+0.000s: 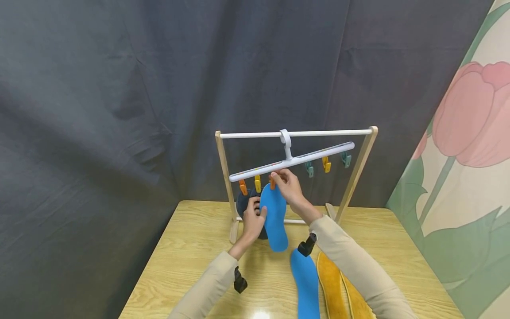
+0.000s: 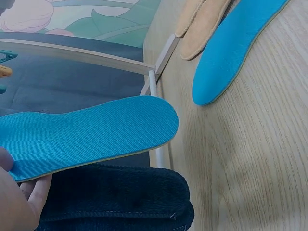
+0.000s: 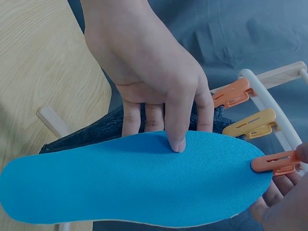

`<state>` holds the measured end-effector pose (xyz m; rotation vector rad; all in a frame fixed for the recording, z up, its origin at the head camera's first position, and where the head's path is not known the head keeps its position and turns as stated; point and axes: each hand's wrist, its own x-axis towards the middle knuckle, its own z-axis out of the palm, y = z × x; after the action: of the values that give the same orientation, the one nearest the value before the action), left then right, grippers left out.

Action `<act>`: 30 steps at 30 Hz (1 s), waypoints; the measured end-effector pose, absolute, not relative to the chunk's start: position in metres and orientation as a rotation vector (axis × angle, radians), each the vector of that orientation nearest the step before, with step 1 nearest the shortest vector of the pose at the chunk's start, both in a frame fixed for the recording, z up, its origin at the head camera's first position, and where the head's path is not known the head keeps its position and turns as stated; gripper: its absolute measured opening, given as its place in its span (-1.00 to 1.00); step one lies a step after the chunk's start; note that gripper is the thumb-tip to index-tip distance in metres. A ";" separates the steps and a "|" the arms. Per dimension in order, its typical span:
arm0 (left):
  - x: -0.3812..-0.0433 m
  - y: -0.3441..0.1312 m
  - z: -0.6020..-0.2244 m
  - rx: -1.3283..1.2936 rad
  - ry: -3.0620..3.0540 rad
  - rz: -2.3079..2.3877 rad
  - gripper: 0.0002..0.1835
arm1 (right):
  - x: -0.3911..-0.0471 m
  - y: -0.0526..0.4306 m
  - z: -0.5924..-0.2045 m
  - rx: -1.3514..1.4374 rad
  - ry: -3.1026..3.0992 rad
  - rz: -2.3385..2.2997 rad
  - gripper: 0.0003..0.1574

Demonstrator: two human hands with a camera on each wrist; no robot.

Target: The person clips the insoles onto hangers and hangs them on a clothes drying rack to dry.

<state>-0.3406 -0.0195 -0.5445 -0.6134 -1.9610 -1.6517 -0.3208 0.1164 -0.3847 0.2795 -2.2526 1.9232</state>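
Note:
A blue insole (image 1: 274,217) hangs toe-up below the low left half of a tilted white clip hanger (image 1: 292,161). My left hand (image 1: 253,219) pinches its left edge, thumb on the blue face and fingers behind, as the right wrist view shows. With my right hand (image 1: 289,188) I grip an orange clothespin (image 3: 276,162) whose jaws overlap the insole's upper end. Dark fuzzy insoles (image 2: 120,197) hang just behind and left, under another orange clothespin (image 1: 243,187) and a yellow clothespin (image 1: 257,183).
A second blue insole (image 1: 306,283) and tan fuzzy insoles (image 1: 330,279) lie on the wooden table (image 1: 179,266), partly under my right forearm. The hanger hooks onto a rack's white bar (image 1: 330,132). Teal clips (image 1: 309,169) and a yellow clip (image 1: 326,164) dangle at right.

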 end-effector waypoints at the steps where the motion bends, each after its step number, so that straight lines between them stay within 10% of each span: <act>1: -0.344 -0.020 -0.550 -0.633 -1.939 -1.625 -0.67 | -0.321 0.116 -0.385 0.274 -2.252 1.925 -0.50; 8: -0.302 -0.018 -0.496 -0.418 -2.061 -1.643 -0.73 | -0.319 0.115 -0.386 0.263 -2.239 1.925 -0.53; 30: -0.299 -0.026 -0.501 -0.381 -2.042 -1.588 -0.77 | -0.320 0.120 -0.396 0.290 -2.212 1.824 -0.51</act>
<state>-0.2994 -0.0258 -0.5010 -0.3809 -2.0417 -1.5876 -0.3198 0.1203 -0.3963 0.2900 -2.2120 1.8243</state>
